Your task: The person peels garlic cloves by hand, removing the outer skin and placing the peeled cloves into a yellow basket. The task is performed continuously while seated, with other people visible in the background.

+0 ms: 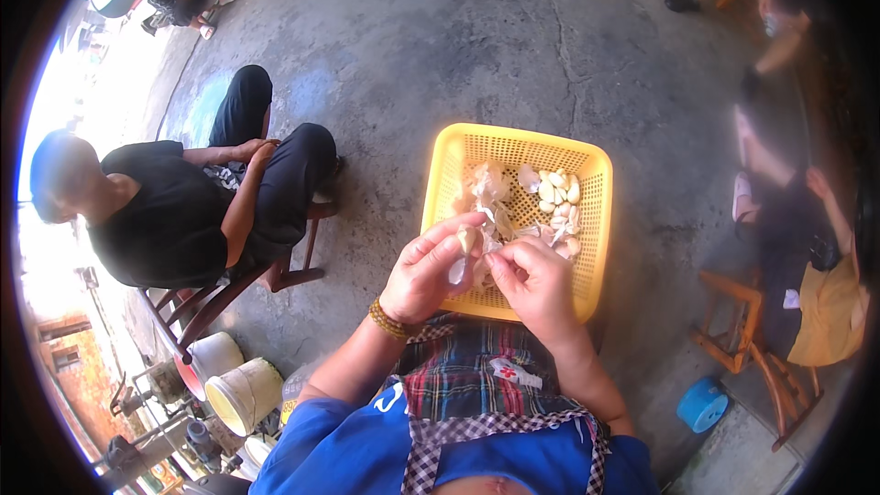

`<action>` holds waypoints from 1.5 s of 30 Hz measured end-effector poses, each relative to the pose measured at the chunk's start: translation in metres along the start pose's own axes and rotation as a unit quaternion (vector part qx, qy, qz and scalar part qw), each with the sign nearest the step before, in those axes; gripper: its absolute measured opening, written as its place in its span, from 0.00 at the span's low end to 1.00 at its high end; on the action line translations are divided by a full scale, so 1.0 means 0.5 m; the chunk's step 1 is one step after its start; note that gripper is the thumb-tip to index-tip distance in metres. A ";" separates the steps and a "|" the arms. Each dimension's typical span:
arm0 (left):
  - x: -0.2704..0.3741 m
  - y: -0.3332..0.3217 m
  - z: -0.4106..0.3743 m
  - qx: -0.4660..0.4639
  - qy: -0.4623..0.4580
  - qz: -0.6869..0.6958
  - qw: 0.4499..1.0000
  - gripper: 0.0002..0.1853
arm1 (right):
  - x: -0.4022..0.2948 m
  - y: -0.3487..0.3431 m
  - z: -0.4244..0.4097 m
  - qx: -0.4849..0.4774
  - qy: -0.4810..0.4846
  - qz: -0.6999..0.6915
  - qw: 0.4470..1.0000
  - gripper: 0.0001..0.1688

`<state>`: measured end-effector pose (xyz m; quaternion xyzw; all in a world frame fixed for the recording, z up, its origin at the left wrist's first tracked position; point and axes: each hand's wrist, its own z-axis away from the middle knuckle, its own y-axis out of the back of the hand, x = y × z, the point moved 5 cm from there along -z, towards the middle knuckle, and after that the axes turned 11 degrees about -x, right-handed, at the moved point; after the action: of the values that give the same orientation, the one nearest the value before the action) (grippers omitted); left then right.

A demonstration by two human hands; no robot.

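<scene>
A yellow perforated plastic basket lies before me, in front of my plaid apron. Between the thumb and fingers of my left hand is a garlic clove, with loose skin hanging below it. My right hand is just to the right, thumb and forefinger pinched together at a bit of papery garlic skin. Inside the basket, pale peeled garlic cloves are heaped at the upper right, with pinkish unpeeled cloves below them. Thin garlic skins fill the basket's left and middle.
A seated person in black is at the left on a wooden chair. White buckets stand at the lower left. Other people sit along the right edge, near a wooden chair and a blue container. More people are at the upper left.
</scene>
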<state>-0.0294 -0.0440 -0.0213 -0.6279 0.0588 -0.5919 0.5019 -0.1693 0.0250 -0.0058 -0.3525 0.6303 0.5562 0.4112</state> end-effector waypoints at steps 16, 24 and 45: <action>0.011 0.001 0.007 0.004 0.005 -0.096 0.995 0.12 | -0.051 0.009 -0.020 0.047 0.101 -0.042 0.993 0.16; 0.024 -0.001 0.009 -0.023 0.083 -0.102 0.991 0.08 | -0.062 0.021 -0.021 0.018 0.138 0.007 0.990 0.13; -0.009 -0.005 0.006 -0.067 0.046 -0.037 0.996 0.10 | -0.014 -0.013 0.003 0.104 0.024 -0.109 0.988 0.08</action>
<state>-0.0298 -0.0383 -0.0217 -0.6342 0.0985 -0.6328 0.4332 -0.1602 0.0256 -0.0020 -0.3874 0.6521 0.4310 0.4888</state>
